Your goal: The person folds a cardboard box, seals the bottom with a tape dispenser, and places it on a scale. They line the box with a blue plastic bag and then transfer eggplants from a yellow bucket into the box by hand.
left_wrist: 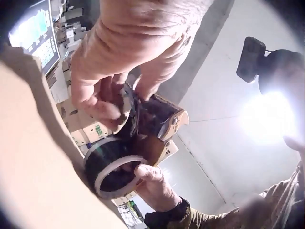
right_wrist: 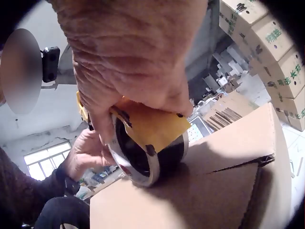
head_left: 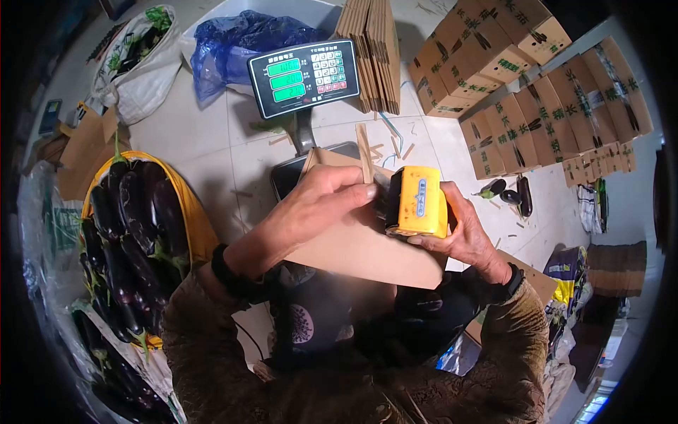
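Observation:
My right hand (head_left: 462,226) grips a yellow tape dispenser (head_left: 422,201), tilted above a brown cardboard box (head_left: 353,247). The tape roll (left_wrist: 119,167), dark with a pale core, shows its open side in the left wrist view, the right thumb at its rim. At the dispenser's front my left hand (head_left: 321,205) pinches the loose end of the tape (left_wrist: 133,109) between thumb and fingers. A tan strip (head_left: 364,152) stands up beside the left thumb. Behind the box is a scale with a lit display (head_left: 304,78); the box covers part of its platform (head_left: 286,180).
Eggplants (head_left: 134,226) fill a yellow-edged sack at the left. Flat cardboard sheets (head_left: 371,56) stand behind the scale, next to a blue plastic bag (head_left: 240,49). Printed boxes (head_left: 551,116) are stacked at the right, with loose eggplants (head_left: 524,196) and scraps on the floor.

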`<state>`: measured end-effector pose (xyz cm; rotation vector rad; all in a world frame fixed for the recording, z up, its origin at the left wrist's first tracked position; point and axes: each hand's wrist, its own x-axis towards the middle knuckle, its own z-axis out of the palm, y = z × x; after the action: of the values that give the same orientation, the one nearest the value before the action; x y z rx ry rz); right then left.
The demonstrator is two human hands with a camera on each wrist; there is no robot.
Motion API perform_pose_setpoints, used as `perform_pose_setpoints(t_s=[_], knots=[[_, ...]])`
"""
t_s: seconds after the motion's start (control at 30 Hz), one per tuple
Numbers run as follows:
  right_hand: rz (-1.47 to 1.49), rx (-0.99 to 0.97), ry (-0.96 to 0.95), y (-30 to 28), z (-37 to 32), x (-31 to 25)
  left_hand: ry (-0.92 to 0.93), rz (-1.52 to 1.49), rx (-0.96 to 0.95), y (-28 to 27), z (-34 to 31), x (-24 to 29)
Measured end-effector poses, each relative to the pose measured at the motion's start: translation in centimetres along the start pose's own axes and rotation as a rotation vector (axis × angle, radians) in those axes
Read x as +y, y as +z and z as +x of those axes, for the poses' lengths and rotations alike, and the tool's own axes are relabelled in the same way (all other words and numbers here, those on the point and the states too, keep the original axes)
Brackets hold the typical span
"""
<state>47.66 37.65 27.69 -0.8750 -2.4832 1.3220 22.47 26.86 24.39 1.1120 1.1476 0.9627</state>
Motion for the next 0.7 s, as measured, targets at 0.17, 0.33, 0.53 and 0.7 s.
perform_pose_setpoints(t_s=[0.17, 0.33, 0.53, 0.7], knots=[[-0.041, -0.014, -0.049, 0.3, 0.0, -0.1, 0.075, -0.227, 0.153, 1.7, -1.2, 1.6], [-0.075, -0.011, -0.014, 0.3, 0.0, -0.4, 0.137, -0.29, 0.211, 2.1, -0.7, -0.2], [-0.141, -0.046, -0.066, 0.3, 0.0, -1.2, 0.151, -0.302, 0.372, 1.0, -3.1, -0.6], [-0.228, -0.019, -0.128, -0.4, 0.0, -1.6, 0.222, -0.328, 0.572, -3.4, -4.9, -2.9]])
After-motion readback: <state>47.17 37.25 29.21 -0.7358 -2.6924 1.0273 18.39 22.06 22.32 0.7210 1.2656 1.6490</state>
